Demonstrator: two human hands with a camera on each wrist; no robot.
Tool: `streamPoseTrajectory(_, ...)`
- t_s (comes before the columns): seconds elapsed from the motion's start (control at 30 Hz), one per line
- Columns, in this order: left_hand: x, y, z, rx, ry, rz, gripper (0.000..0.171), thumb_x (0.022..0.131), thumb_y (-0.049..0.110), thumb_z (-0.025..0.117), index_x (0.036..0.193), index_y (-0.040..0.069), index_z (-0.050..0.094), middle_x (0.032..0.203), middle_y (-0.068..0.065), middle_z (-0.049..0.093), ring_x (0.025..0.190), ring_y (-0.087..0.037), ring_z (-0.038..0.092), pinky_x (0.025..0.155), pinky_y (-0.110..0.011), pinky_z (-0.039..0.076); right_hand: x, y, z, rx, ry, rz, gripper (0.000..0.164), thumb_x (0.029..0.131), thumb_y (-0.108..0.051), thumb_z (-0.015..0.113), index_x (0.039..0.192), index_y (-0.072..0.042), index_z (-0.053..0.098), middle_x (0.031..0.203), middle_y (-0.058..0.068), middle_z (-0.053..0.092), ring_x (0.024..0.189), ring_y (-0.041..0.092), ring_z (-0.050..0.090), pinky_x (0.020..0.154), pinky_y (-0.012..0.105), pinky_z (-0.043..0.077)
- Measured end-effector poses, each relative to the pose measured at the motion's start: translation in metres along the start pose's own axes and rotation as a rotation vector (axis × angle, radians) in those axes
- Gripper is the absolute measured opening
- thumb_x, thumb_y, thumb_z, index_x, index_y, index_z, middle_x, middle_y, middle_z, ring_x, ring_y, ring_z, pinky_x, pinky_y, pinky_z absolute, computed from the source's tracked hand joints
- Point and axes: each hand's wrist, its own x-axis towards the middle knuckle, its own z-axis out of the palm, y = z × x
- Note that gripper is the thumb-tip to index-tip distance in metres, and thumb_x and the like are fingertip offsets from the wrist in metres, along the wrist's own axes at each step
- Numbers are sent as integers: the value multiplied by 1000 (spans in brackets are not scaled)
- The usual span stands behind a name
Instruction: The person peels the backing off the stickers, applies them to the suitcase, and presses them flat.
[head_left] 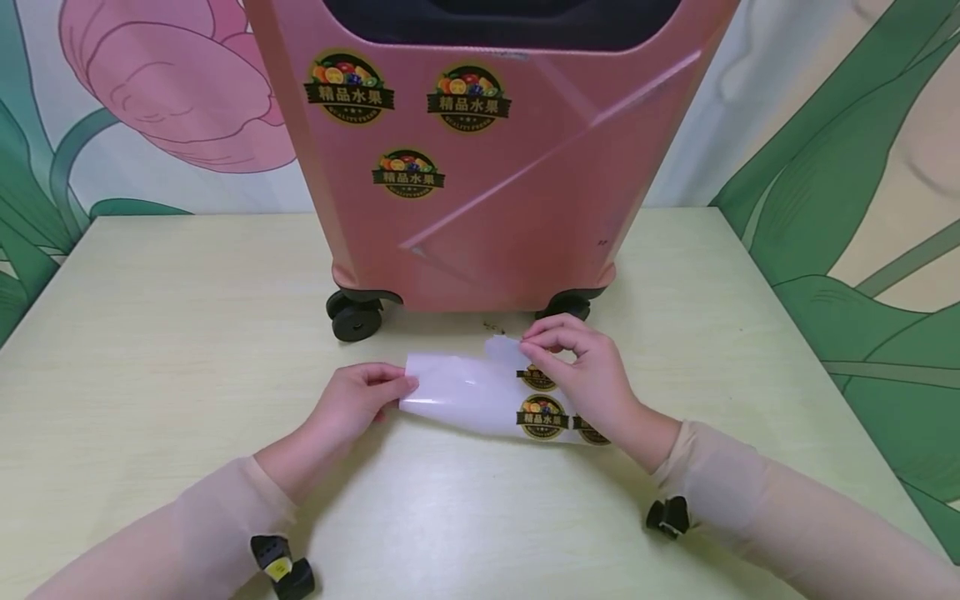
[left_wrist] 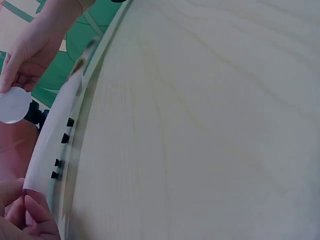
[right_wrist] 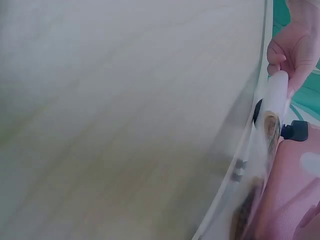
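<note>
A white glossy sticker sheet (head_left: 465,392) is held above the table in front of a pink suitcase (head_left: 510,208). Its left end is pinched by my left hand (head_left: 360,396), thumb on top. Between thumb and fingertips my right hand (head_left: 585,367) pinches a round sticker (left_wrist: 14,105), whose pale back faces the left wrist camera. Fruit-label stickers (head_left: 542,417) remain on the sheet's right part, partly hidden by the right hand. Three matching labels (head_left: 408,173) are on the suitcase front.
The suitcase stands upright on black wheels (head_left: 356,317) at the back of a pale wooden table (head_left: 187,333). Behind it is a wall painted with leaves and a pink flower (head_left: 180,83). Black wrist devices (head_left: 283,568) sit on both sleeves.
</note>
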Motion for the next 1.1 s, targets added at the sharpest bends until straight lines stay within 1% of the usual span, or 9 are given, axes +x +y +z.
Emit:
streamPoseTrajectory(0.13, -4, 1, -4, 31, -23, 29, 46, 87, 19, 66, 126, -1, 55, 108, -11, 62, 86, -18, 59, 65, -27, 48, 0, 0, 0, -5, -1, -15, 4, 81, -5, 71, 80, -1, 72, 92, 1, 64, 88, 12, 57, 72, 24, 47)
streamPoseTrajectory(0.2, -8, 3, -5, 55, 3, 101, 50, 88, 18, 64, 133, 0, 49, 123, -14, 55, 101, -23, 56, 76, -29, 47, -1, 0, 0, -13, -4, -30, 4, 81, -5, 71, 80, -1, 72, 92, 1, 64, 90, 12, 57, 73, 24, 47)
streamPoseTrajectory(0.3, -15, 11, -3, 69, 37, 207, 44, 90, 16, 62, 130, 2, 52, 126, -13, 53, 109, -27, 52, 84, -33, 45, -2, 0, 1, -15, -2, -64, 2, 80, -3, 72, 81, -2, 73, 92, 1, 64, 90, 12, 58, 70, 23, 48)
streamPoseTrajectory(0.37, -19, 17, 2, 41, 5, 244, 37, 90, 17, 62, 123, 1, 59, 118, -12, 59, 103, -26, 55, 82, -32, 45, -2, -1, 1, -21, 2, -100, 3, 79, -2, 73, 81, -3, 73, 93, 0, 64, 89, 12, 58, 65, 21, 49)
streamPoseTrajectory(0.5, -26, 30, 15, -83, -155, 179, 32, 91, 22, 61, 114, 1, 66, 97, -9, 68, 91, -23, 62, 80, -34, 46, -2, -3, 4, -36, 2, -239, 10, 74, 5, 74, 81, -2, 73, 92, 2, 64, 87, 14, 59, 66, 20, 50)
streamPoseTrajectory(0.6, -29, 37, 22, -168, -220, 110, 32, 92, 23, 60, 112, 0, 67, 90, -5, 70, 87, -20, 64, 80, -35, 46, -2, -4, 6, -56, -7, -357, 14, 71, 9, 75, 81, 0, 73, 91, 4, 64, 86, 17, 60, 69, 23, 51)
streamPoseTrajectory(0.93, -27, 46, 35, -272, -256, 51, 30, 91, 22, 60, 108, -2, 67, 84, 0, 70, 78, -11, 63, 67, -23, 42, 0, -5, 8, -123, -2, -532, 19, 65, 12, 77, 79, -1, 72, 89, 6, 64, 85, 20, 58, 69, 20, 47)
streamPoseTrajectory(1.07, -25, 48, 37, -278, -248, 27, 29, 91, 22, 60, 107, -1, 68, 82, 1, 69, 75, -11, 62, 65, -22, 42, 1, -3, 9, -160, -15, -592, 5, 77, -5, 75, 79, -2, 72, 89, 5, 64, 85, 20, 57, 70, 20, 46)
streamPoseTrajectory(1.1, -24, 48, 37, -278, -243, 23, 28, 91, 22, 60, 107, -1, 68, 81, 2, 69, 74, -10, 62, 65, -22, 42, 1, -3, 9, -172, -23, -609, 9, 81, -11, 73, 79, -2, 72, 89, 5, 64, 85, 20, 57, 70, 20, 45)
